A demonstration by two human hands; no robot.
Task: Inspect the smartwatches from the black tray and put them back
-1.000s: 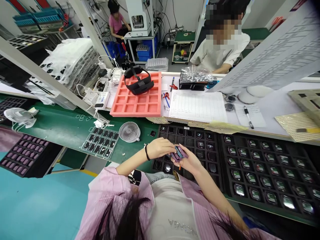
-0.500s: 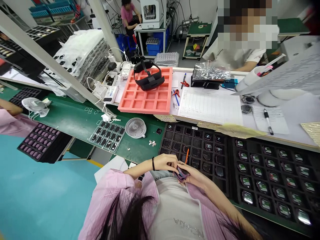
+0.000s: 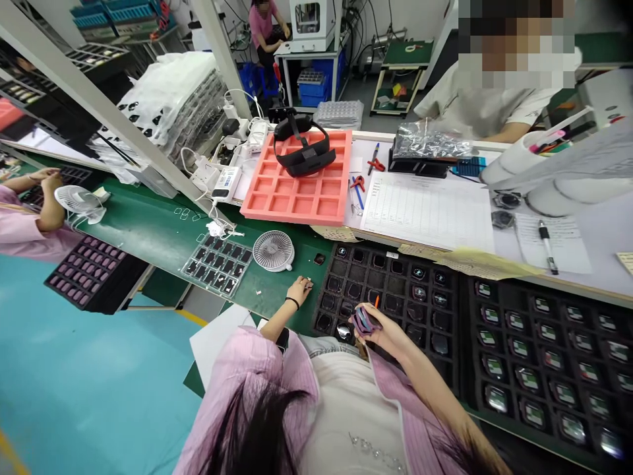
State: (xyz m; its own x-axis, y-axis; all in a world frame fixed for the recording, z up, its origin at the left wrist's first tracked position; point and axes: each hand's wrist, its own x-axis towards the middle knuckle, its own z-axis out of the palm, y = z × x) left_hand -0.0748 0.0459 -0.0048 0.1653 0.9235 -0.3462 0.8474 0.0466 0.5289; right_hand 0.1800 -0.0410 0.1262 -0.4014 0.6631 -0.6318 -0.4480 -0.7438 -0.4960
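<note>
My right hand [image 3: 383, 333] is wrapped round a purple watch case [image 3: 364, 321], held above the near edge of a black foam tray [image 3: 359, 272]. An orange stick [image 3: 376, 302] juts up past its fingers. On the green bench left of that tray, my left hand [image 3: 298, 291] has its fingertips drawn together over the small whitish scraps [image 3: 309, 282]. Whatever they pinch is too small to make out. A small dark square watch part [image 3: 319, 259] lies just beyond this hand. Watch parts fill many of the tray's pockets, a few with lit screens.
A small white fan [image 3: 273, 251] and a clear tray of black pieces [image 3: 217, 265] stand to the left. Another black tray [image 3: 527, 316] of watch parts lies at right. A pink foam tray [image 3: 257, 208] carries a black headset [image 3: 304, 155]. Co-workers sit opposite and far left.
My left hand has left the watch case and moved left to the scraps on the bench. My right hand still holds the case, now slightly higher. The view has shifted a little.
</note>
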